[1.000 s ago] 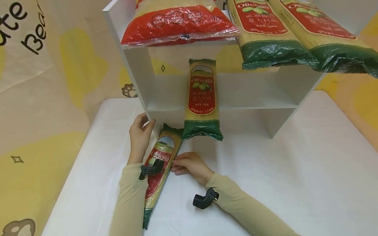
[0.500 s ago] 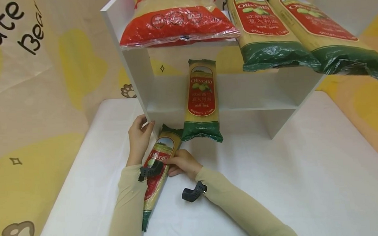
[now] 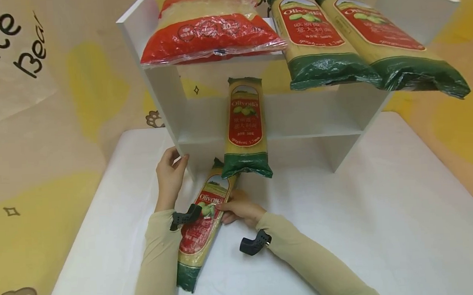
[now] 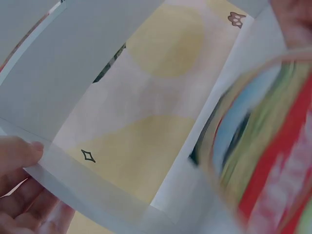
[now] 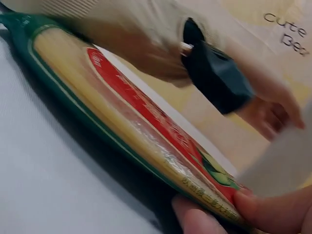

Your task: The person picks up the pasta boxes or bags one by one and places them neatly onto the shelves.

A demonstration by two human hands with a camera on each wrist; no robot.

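Glossy spaghetti pack (image 3: 202, 224) slid nearer; R grip (image 3: 239, 207) pinching it, L grip (image 3: 169, 176) holding shelf edge (image 3: 179, 148).

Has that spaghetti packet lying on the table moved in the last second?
Yes. The spaghetti packet, held by the right hand, has slid forward: its top end now tucks under the packet hanging off the lower shelf, nearer the white shelf.

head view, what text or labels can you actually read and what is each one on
"Olivoilà": spaghetti pack that the right hand grips.
"Olivoilà" and "spaghetti 1.7 mm": pack leaning on the lower shelf.
"10 min": red bag on top of the white shelf unit, which the left hand holds.
"ute Bea": wall cloth, cut off.
Chinese print and weights: too small to read.
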